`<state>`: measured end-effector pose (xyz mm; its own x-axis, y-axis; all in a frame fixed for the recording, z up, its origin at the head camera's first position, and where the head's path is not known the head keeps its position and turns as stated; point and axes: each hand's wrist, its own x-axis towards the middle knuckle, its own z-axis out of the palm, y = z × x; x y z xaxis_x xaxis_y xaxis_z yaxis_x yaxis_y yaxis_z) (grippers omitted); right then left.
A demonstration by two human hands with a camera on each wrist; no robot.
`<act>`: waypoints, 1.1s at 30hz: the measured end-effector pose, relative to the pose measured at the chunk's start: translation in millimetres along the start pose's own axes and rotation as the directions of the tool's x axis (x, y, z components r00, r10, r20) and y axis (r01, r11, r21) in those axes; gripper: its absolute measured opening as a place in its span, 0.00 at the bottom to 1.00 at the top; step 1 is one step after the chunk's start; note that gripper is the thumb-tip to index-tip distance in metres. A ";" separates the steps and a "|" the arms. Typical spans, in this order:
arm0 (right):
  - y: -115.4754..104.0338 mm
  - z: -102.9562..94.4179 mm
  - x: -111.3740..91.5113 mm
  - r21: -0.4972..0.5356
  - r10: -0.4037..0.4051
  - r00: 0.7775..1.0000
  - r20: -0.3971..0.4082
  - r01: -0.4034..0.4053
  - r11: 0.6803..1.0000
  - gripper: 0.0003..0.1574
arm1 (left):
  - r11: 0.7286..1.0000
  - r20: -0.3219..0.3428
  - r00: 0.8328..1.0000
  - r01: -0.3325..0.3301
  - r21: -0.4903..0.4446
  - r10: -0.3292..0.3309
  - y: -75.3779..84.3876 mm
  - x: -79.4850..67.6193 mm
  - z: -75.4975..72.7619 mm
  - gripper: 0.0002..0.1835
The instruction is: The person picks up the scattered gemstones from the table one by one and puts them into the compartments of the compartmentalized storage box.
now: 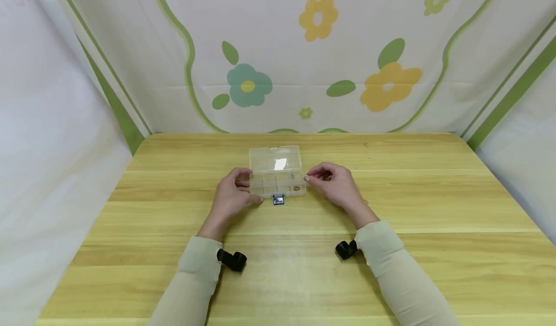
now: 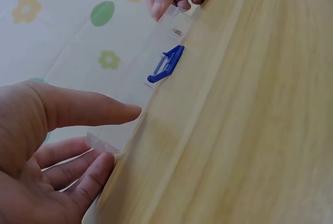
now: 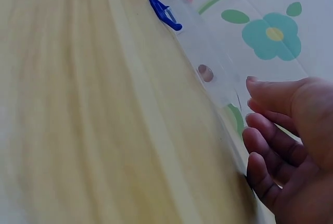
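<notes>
A clear plastic compartment box [image 1: 270,187] lies on the table with its lid [image 1: 265,158] tilted back. A blue latch [image 1: 278,199] hangs from its front side. My left hand [image 1: 232,193] grips the box's left end, thumb along the front side and fingers at the left side. Beside the right end is my right hand [image 1: 332,183], thumb and index fingertips close together; whether they pinch something small cannot be told. Inside a right-hand compartment sits a small brownish ring-like piece [image 1: 297,188], also visible through the wall as a round piece [image 3: 206,73]. A fainter piece [image 1: 292,176] lies behind it.
On the wooden table [image 1: 278,278], small ring-like bits [image 1: 366,145] lie at the back right, with another bit [image 1: 366,201] by my right wrist. A flower-printed cloth [image 1: 278,36] hangs behind the table's back edge. Black wrist cameras [image 1: 236,261] sit on both sleeves.
</notes>
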<state>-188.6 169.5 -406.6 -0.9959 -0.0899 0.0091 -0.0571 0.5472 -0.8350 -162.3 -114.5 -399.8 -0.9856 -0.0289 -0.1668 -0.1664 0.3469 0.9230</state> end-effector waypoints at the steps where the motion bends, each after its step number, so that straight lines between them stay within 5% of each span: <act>1: 0.8 -1.2 0.3 -0.003 0.003 1.000 0.000 -0.003 1.000 0.11 | 1.000 -0.001 1.000 0.001 0.000 -0.001 0.1 0.0 -0.3 0.42; 20: 31.0 -59.3 2.8 -0.023 0.091 0.987 -0.130 -0.095 0.995 0.19 | 1.000 -0.002 1.000 0.004 0.010 -0.003 -2.0 1.4 -2.4 0.41; 33: 50.8 -78.0 -0.1 -0.034 0.158 0.964 -0.215 -0.169 0.985 0.23 | 1.000 0.001 1.000 -0.008 0.005 0.008 -2.6 2.0 -2.6 0.41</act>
<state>-196.9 262.2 -406.1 -0.9840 0.1781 -0.0047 0.1093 0.5827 -0.8053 -163.9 -118.0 -401.6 -0.9868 -0.0249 -0.1601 -0.1585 0.3521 0.9224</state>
